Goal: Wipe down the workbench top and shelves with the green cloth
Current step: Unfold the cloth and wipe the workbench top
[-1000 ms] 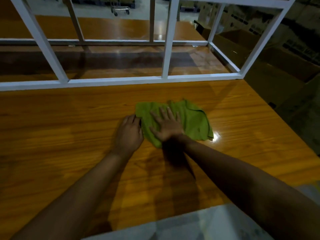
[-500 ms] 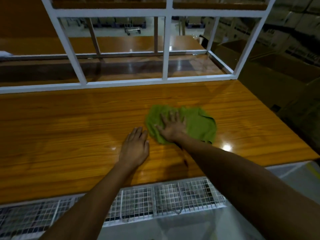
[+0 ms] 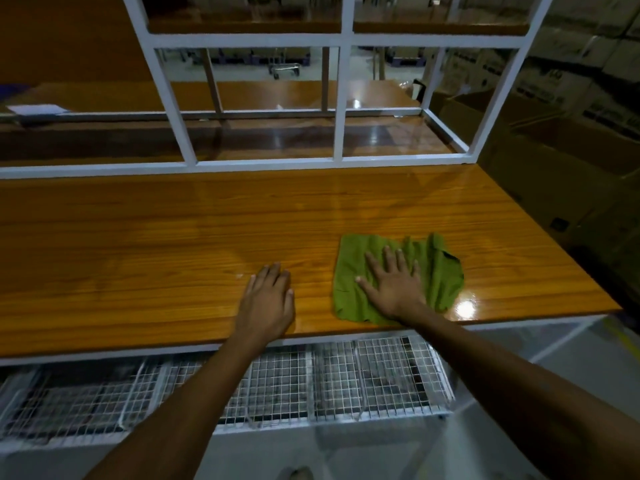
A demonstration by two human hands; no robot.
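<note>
The green cloth (image 3: 440,271) lies spread on the wooden workbench top (image 3: 156,244), near its front right corner. My right hand (image 3: 391,282) presses flat on the cloth with fingers spread. My left hand (image 3: 268,299) rests palm down on the bare wood to the left of the cloth, a gap between them. Behind the top, a white metal frame (image 3: 337,98) carries a lower wooden shelf (image 3: 277,136) and an upper shelf (image 3: 242,26).
A wire mesh rack (image 3: 346,379) hangs under the bench's front edge. Cardboard boxes (image 3: 554,140) stand close to the right end. A white sheet (image 3: 36,109) lies on a far surface at the left. A foot (image 3: 299,474) shows on the floor.
My right hand has slid the cloth rightward and toward the front edge. My left hand has come off the cloth's side and now lies apart from it. The view has pulled back.
</note>
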